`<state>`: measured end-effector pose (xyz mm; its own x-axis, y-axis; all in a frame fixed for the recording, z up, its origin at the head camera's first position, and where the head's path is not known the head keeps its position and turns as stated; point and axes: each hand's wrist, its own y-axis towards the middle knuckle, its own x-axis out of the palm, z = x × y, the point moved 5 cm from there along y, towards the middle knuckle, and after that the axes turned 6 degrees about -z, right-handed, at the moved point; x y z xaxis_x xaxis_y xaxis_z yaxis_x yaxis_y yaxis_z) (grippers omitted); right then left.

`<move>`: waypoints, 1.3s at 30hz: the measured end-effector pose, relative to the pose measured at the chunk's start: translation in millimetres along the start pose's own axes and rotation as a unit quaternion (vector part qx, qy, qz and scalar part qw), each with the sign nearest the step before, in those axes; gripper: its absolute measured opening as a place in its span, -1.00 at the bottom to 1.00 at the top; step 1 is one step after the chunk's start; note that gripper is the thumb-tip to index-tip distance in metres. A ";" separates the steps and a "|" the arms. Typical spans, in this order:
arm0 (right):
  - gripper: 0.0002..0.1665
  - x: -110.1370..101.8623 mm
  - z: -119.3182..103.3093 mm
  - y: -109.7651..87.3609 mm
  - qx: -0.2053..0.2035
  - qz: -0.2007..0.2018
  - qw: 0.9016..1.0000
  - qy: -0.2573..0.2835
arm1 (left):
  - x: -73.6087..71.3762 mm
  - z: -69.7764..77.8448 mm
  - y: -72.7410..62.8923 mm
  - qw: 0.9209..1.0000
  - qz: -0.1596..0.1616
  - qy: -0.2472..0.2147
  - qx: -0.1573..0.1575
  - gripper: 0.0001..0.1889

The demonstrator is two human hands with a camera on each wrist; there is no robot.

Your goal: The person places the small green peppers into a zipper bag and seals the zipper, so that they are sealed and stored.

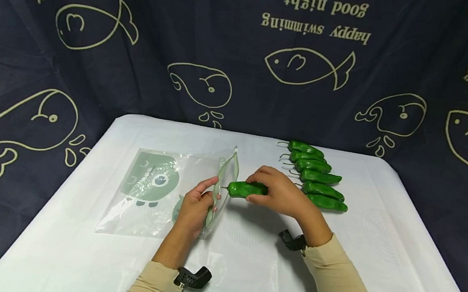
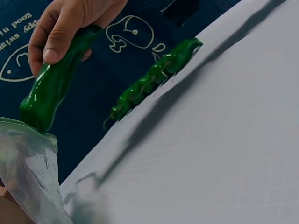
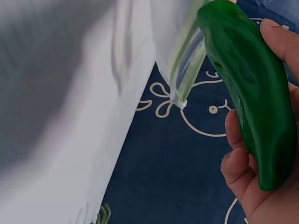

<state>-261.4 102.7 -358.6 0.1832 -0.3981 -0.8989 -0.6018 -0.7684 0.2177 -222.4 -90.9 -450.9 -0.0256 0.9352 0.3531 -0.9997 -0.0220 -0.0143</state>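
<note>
The right hand holds a glossy, tapered pepper at a clear bag.

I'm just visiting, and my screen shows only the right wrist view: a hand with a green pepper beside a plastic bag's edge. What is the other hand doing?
Observer: In the head view, the left hand grips the plastic bag near its opening.
Operator: Oh! And is this the only pepper?
Observer: No, more green peppers lie in a row on the white tabletop.
Operator: Is the bag plain?
Observer: No, it carries a pale green cartoon with an eye.
</note>
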 end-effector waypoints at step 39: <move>-0.62 48.0 -2.0 17.9 0.012 -0.029 0.999 0.043 | -2.5 3.0 -0.2 1.000 -0.005 -0.016 0.008 -0.43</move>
<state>-261.8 68.9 -397.0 0.2848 -0.3954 -0.8733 -0.6057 -0.7803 0.1558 -222.2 -94.4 -448.9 -0.0159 0.9233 0.3837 -0.9998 -0.0189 0.0043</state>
